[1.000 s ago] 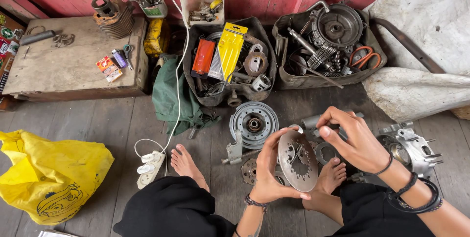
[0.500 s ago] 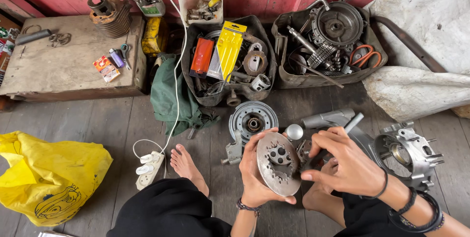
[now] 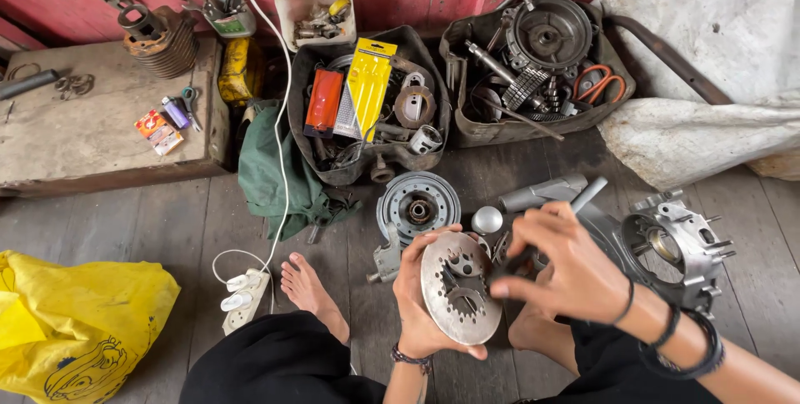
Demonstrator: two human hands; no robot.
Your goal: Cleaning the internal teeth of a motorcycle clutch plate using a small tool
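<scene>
Left hand (image 3: 421, 300) – closed around the lower left edge of a round perforated metal disc (image 3: 458, 287), thumb at the lower rim; the disc is held tilted in front of the person's lap, above the plank floor (image 3: 150, 229).

Right hand (image 3: 571, 266) – fingers curled and gripping a slim grey rod-shaped tool (image 3: 583, 198) whose free end points up and to the right; the lower end meets the disc's right side, though the exact contact is hidden by the fingers. Dark bands sit on this wrist.

Around the hands:
- grey wheel-like hub (image 3: 417, 206), flat on the floor just beyond the disc
- small shiny metal ball-shaped part (image 3: 487, 220), beside the hub
- grey cast engine casing (image 3: 679, 245) with a round opening, to the right of the right hand
- bare foot (image 3: 310, 294), left of the disc

Further off:
- dark tub of mixed parts (image 3: 367, 112), holding a yellow card pack and a red one
- second tub (image 3: 533, 62) with a large round metal housing and orange-handled scissors
- green cloth (image 3: 271, 175), crumpled beside the first tub
- white power strip (image 3: 242, 300) with its cord running up toward the red wall
- yellow plastic bag (image 3: 79, 329), lower left
- low wooden bench (image 3: 92, 129) – carries a finned cylinder, a lighter and small boxes
- white tarpaulin (image 3: 717, 79), right
</scene>
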